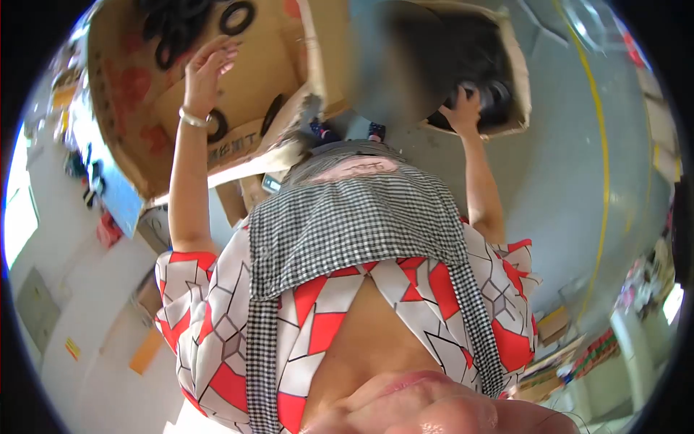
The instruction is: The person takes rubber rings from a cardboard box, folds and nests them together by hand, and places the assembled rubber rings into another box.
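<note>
My left hand (206,69) is over a large cardboard box (249,79), fingers loosely apart, with nothing visible in it. Black rings lie in this box: a heap (173,32) at the far side, a single ring (236,17) just beyond my fingers, and a ring (216,125) by my wrist. My right hand (465,112) reaches into a second cardboard box (524,87) holding dark pieces. Its thumb and fingers close around a black ring (473,90), partly hidden by the fingers and blurred. More black rings (499,94) are beside it.
A blurred grey-blue shape (383,65) stands between the two boxes. My feet (325,132) are below them. A yellow line (603,166) runs along the grey floor at the right. Stacked cardboard (546,372) and other goods are at the lower right.
</note>
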The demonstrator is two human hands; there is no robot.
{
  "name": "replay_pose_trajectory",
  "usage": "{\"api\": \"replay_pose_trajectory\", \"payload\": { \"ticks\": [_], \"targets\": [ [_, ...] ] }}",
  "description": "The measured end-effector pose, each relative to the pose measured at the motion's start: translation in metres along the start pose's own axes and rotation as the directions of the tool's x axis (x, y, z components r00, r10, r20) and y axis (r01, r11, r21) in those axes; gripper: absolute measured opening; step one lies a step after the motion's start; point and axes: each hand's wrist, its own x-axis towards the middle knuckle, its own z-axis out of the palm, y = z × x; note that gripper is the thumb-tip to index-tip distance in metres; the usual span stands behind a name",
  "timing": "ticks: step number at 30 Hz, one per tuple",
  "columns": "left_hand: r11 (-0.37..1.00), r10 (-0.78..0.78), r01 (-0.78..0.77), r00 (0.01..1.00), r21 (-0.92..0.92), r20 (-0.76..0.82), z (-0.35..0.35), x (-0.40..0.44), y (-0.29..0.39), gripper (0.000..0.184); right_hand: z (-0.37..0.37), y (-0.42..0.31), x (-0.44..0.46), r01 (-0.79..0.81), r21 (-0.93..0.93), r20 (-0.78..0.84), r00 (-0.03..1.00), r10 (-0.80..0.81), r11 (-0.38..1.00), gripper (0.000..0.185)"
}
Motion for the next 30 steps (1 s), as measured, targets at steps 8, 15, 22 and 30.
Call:
{"api": "replay_pose_trajectory", "payload": {
  "ticks": [8, 15, 22, 30],
  "targets": [
    [0.574, -0.375, 0.149, 0.922, 0.805, 0.097, -0.033, -0.039, -0.126, 0.058, -0.044, 0.100, 0.039, 0.034, 0.070, -0.221, 0.975, -0.018, 0.997, 0.057],
    [0.751, -0.498, 0.189, 0.791, 0.633, 0.354, 0.083, -0.051, -0.138, 0.040, -0.126, 0.005, 0.038, 0.133, 0.317, -0.196, 0.978, -0.072, 0.939, 0.040],
    [0.635, -0.186, 0.074, 0.981, 0.769, 0.059, -0.014, -0.024, -0.126, 0.034, -0.144, -0.070, 0.033, 0.372, 0.354, -0.226, 0.924, -0.308, 0.858, 0.031],
    [-0.025, 0.024, 0.260, 0.966, 0.965, -0.259, -0.107, -0.043, -0.168, 0.075, -0.147, -0.063, 0.025, 0.348, 0.292, -0.160, 0.936, -0.313, 0.891, 0.029]
  ]
}}
